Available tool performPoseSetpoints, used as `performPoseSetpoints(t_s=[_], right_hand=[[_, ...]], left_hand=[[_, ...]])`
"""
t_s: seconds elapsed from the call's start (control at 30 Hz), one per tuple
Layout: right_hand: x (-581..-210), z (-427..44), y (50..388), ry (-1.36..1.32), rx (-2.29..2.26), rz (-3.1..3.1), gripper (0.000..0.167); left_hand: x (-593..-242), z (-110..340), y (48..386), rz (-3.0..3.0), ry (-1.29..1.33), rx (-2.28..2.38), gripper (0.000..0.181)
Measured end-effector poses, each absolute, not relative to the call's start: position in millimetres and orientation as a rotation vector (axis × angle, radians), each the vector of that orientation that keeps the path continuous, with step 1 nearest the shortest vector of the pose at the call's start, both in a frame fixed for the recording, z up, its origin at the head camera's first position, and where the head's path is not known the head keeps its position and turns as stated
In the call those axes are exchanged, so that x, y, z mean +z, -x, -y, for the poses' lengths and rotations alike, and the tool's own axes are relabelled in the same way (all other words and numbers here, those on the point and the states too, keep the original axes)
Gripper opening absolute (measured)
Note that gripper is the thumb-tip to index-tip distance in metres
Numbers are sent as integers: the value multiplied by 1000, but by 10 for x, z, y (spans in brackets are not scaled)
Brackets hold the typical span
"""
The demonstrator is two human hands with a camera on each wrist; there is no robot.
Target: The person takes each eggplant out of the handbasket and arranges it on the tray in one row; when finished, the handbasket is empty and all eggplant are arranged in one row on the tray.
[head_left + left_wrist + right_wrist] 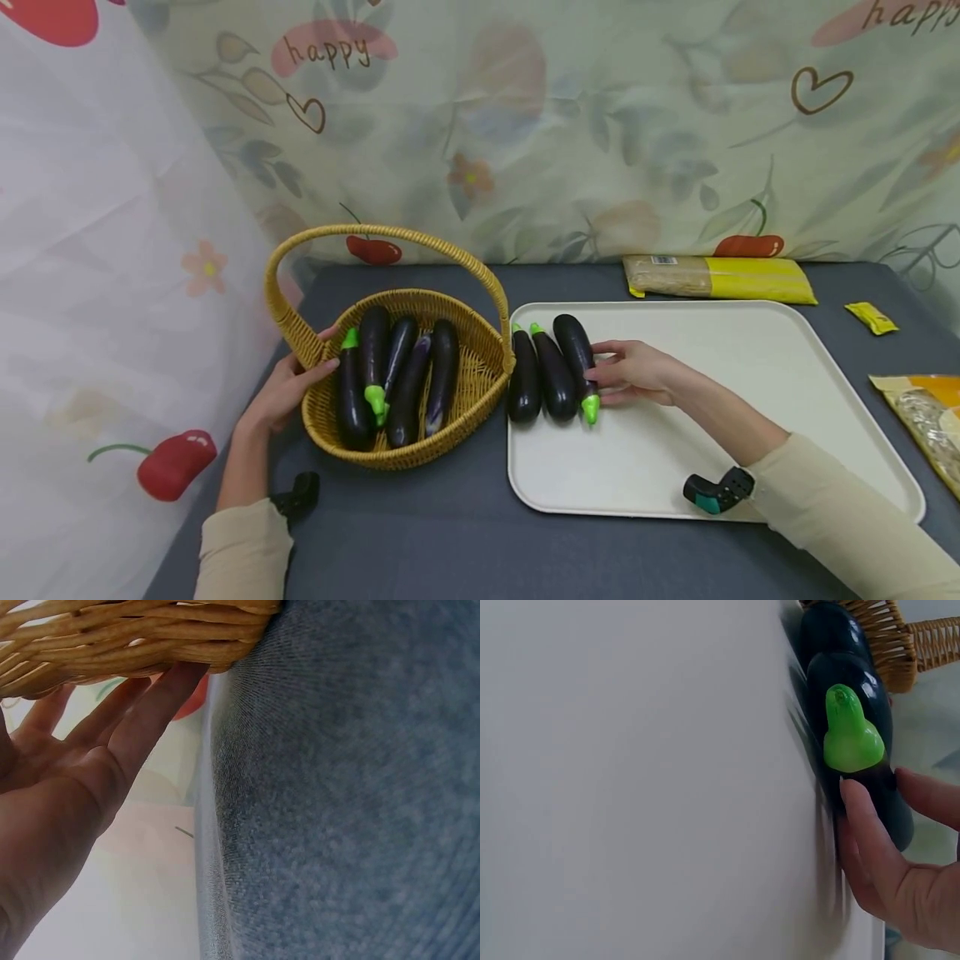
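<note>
A wicker basket (420, 454) with a tall arched handle holds several dark purple eggplants (408, 392). My left hand (281, 396) grips the basket's left side, thumb over the rim; in the left wrist view its fingers (161, 705) press the woven wall from outside. On the left end of a white tray (712, 467) lie three eggplants side by side. My right hand (637, 375) holds the rightmost eggplant (573, 342) near its green stem. In the right wrist view that eggplant (891, 814) sits between thumb and fingers, its green cap (853, 746) toward the camera.
Behind the tray lies a long yellow and clear packet (720, 277). A small yellow sachet (872, 317) and a larger bag (926, 417) are on the right. A patterned curtain (525, 150) hangs along the back and left of the dark grey table (420, 542).
</note>
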State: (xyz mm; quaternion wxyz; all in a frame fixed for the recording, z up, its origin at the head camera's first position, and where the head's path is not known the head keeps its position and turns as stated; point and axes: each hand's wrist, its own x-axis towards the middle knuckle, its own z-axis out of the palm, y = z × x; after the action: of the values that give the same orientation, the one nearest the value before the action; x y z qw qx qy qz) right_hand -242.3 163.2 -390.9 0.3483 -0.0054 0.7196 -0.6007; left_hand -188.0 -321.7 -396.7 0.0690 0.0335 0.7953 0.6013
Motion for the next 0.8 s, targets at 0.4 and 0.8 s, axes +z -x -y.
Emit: performPoseSetpoints(t_s=[0.4,0.8], right_hand=[[-3925,-1620,2443,4,-1521,-1956,68],[-3700,-1754,2452,11,-1563,-2012,56]], left_hand=[[-4011,3244,1903,-2406,-110,1800,66],[-4018,3251,1904,-2422,-96,1788,65]])
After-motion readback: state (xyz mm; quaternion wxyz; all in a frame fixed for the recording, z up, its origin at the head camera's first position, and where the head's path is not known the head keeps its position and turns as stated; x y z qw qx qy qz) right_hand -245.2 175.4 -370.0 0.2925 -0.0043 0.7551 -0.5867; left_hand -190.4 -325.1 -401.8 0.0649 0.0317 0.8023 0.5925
